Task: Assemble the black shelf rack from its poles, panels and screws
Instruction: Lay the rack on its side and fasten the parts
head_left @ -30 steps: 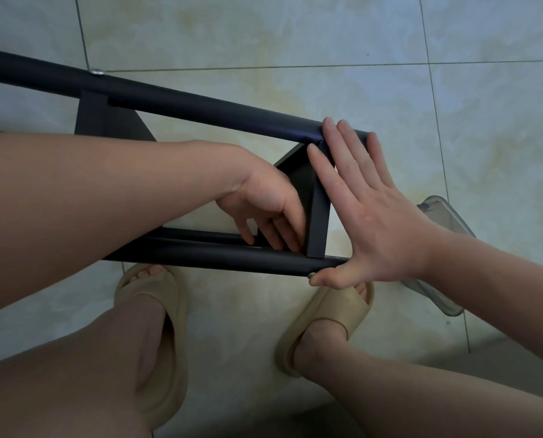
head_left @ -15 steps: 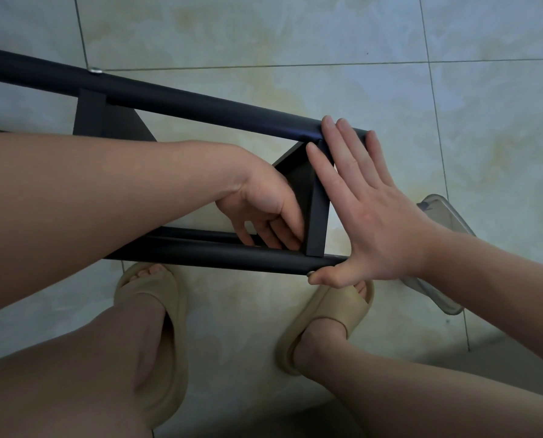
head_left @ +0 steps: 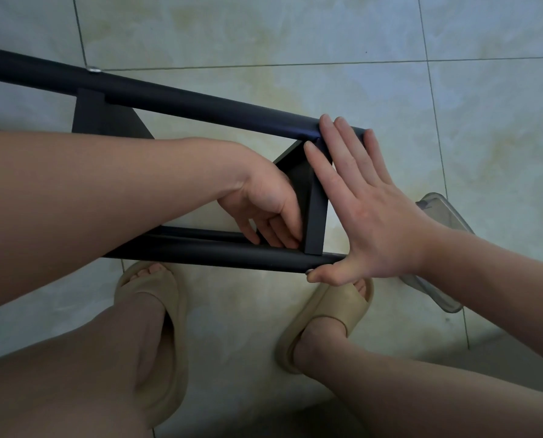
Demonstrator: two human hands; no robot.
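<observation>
Left fingers (head_left: 276,230): bent and close together, with the tips in the inner corner where the flat black shelf panel (head_left: 314,216) meets the near black round pole (head_left: 216,252). I cannot tell whether they pinch a screw there, because the corner is hidden.
Right fingers (head_left: 336,153): straight and a little apart, lying flat on the outer face of the same panel. The tips reach the far black round pole (head_left: 200,104), and the thumb hooks under the end of the near pole, beside a small metal point which may be a screw head.
Change: almost none in the last second. Only the left fingertips have moved a little inside the corner; the right hand (head_left: 368,216) and the rack have stayed in place.
Meaning for the task: I judge that this joint is being fixed by small finger work, while the other hand keeps the panel square. The step seems not finished.
Hand pose: the left hand (head_left: 264,200) comes from the left with the wrist bent down into the frame. The right hand stands upright like a wall, palm to the panel.
Rack: it lies on its side on the pale tiled floor (head_left: 295,36), with a second black panel (head_left: 106,118) already joined further left under a silver screw head (head_left: 94,70).
Around: a clear plastic container (head_left: 440,213) lies behind the right wrist, and two beige slippers (head_left: 156,295) stand below the near pole.
</observation>
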